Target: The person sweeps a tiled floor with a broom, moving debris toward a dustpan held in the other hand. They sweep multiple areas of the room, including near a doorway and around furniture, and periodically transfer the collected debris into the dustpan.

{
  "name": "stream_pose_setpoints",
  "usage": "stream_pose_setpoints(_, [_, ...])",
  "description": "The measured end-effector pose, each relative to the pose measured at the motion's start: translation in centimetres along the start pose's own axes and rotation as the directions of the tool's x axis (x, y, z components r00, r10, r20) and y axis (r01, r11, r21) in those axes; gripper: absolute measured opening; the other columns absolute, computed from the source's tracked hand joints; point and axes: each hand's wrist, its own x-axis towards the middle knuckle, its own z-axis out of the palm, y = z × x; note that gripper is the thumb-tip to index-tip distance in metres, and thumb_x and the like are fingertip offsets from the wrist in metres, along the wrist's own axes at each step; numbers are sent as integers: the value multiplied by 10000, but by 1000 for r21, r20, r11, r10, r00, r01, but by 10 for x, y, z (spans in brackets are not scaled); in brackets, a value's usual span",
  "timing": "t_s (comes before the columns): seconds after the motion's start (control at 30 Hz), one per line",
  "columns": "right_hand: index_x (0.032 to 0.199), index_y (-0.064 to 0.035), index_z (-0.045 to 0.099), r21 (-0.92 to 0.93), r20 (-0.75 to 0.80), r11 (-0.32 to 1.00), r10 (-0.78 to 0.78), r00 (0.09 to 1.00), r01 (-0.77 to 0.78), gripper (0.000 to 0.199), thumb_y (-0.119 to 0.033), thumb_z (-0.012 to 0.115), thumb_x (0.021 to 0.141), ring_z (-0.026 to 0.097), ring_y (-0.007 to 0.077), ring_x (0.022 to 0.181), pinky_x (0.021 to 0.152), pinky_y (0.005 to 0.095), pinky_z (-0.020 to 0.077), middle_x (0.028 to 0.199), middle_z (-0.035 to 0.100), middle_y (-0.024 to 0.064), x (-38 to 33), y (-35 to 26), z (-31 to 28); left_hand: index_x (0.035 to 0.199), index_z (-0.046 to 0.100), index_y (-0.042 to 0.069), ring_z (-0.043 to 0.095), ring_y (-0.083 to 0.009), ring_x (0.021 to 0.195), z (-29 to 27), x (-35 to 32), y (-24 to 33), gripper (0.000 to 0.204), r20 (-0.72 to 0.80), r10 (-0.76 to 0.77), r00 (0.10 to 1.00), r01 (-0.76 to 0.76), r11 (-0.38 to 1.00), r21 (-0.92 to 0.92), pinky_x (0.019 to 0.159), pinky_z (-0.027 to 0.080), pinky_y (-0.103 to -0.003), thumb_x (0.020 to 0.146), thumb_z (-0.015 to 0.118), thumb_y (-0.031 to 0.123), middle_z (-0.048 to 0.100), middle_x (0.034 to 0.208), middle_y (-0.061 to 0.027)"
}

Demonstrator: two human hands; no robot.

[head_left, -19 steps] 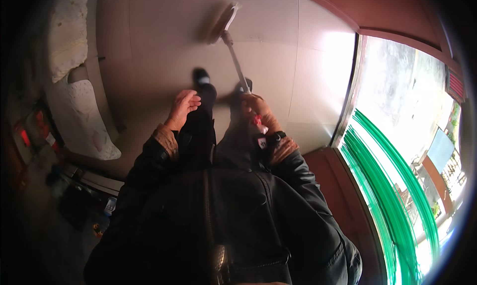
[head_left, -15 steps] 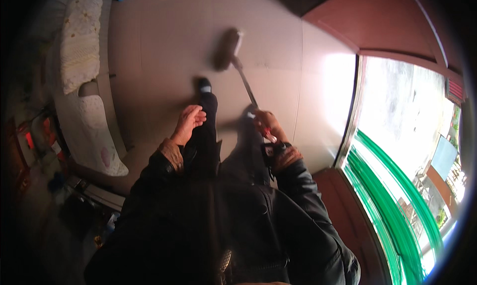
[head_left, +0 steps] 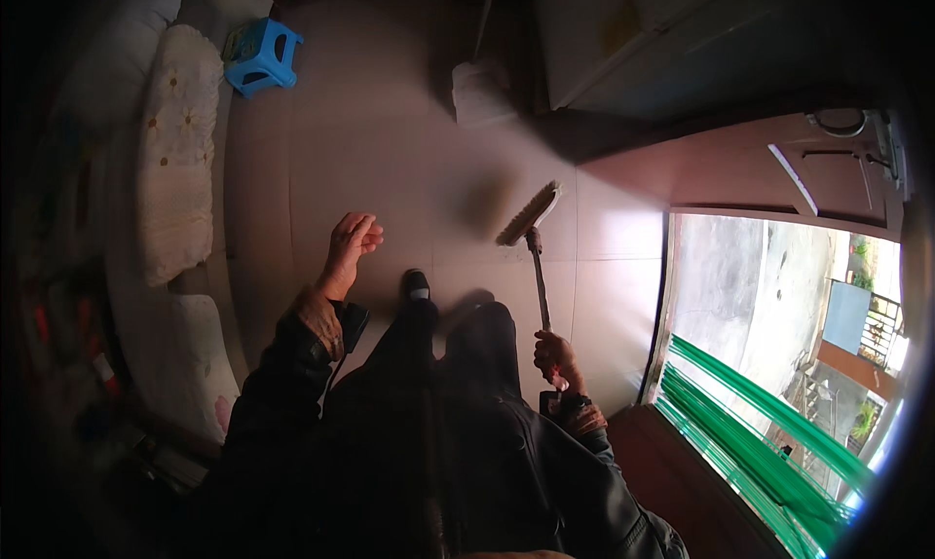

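My right hand (head_left: 558, 360) is wrapped round the dark handle of a broom (head_left: 529, 216). The broom reaches forward from my fist, its bristle head tilted just above or on the tiled floor; whether it touches I cannot tell. A blurred dark patch, perhaps its shadow, lies left of the bristles. My left hand (head_left: 351, 249) hangs in the air over the floor, empty, its fingers loosely bent. Farther off stands a whitish dustpan (head_left: 481, 93) with a thin upright handle.
A blue plastic stool (head_left: 264, 58) stands far left beside a seat with a patterned cushion (head_left: 180, 160). On the right, a reddish-brown door (head_left: 721, 174) is open at a bright doorway, with green strips (head_left: 750, 442) hanging across it. My foot (head_left: 417, 284) is in front.
The broom head has swung to the right and my right hand has come closer to me. The view has tilted up, bringing the dustpan and the whole stool into sight. My left hand stays empty.
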Motion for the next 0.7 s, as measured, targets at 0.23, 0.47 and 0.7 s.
stream_pose_setpoints(0.23, [733,-114,434,6,46,992,127,991,-128,149,-190,453,861,316,85,346,311,239,262,491,316,-46,59,-142,147,942,541,72,563,-130,698,61,251,199,191,84,236,968,-246,959,143,607,430,-231,839,566,232,583,820,-40])
stream_pose_setpoints(0.47, [807,-92,496,-50,-113,989,135,984,-141,124,-209,538,817,345,90,377,320,242,275,508,344,-38,142,-369,303,1056,490,51,534,-169,893,175,527,444,279,236,655,718,-685,604,407,736,439,-275,830,590,180,538,1004,-83])
stream_pose_setpoints(0.7, [704,-136,436,-63,-60,993,93,994,-97,159,-187,545,808,340,94,354,303,248,271,485,330,-45,222,-655,483,1140,450,54,523,-256,946,340,831,703,418,404,782,475,-825,235,515,778,426,-338,790,623,205,531,1029,-135])
